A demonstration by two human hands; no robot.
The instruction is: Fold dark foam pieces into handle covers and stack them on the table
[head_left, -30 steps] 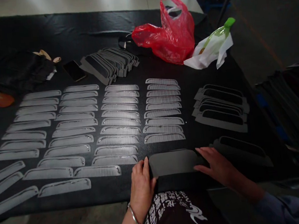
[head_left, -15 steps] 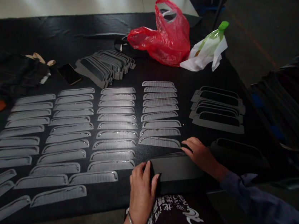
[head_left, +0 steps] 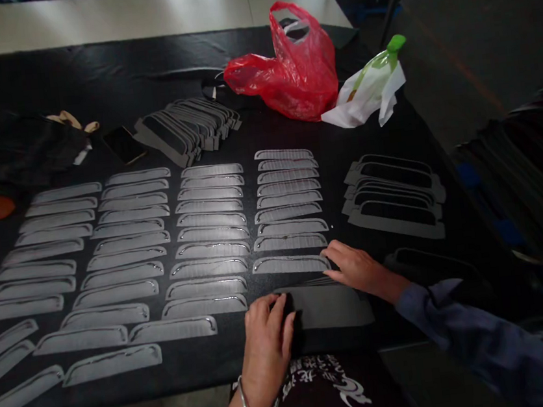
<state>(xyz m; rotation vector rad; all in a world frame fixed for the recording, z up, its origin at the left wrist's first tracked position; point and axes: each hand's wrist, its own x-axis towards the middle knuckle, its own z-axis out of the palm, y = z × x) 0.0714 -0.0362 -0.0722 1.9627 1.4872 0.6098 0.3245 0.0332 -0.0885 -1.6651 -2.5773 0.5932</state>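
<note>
My right hand (head_left: 357, 268) is at the right end of a curved-top grey strip (head_left: 288, 265), the nearest one in its column. Its fingertips and thumb close around that end while the strip lies flat on the black table. My left hand (head_left: 268, 338) rests at the left end of a stack of flat dark grey pieces (head_left: 335, 306), thumb apart from the fingers, holding nothing. Several more grey strips (head_left: 214, 249) lie in columns to the left, each with a shiny line along its curved edge.
Dark frame-shaped pieces (head_left: 393, 197) lie overlapped on the right, and another fanned pile (head_left: 189, 129) at the back. Behind are a red plastic bag (head_left: 303, 72), a green-capped bottle (head_left: 385, 60) in white wrapping, and a phone (head_left: 124, 145). Dark sheets (head_left: 532, 167) are stacked beyond the table's right edge.
The strip at my right hand sloped down to the right before and now lies almost level. My right hand has shifted slightly up and left with its end. My left hand stays by the stack.
</note>
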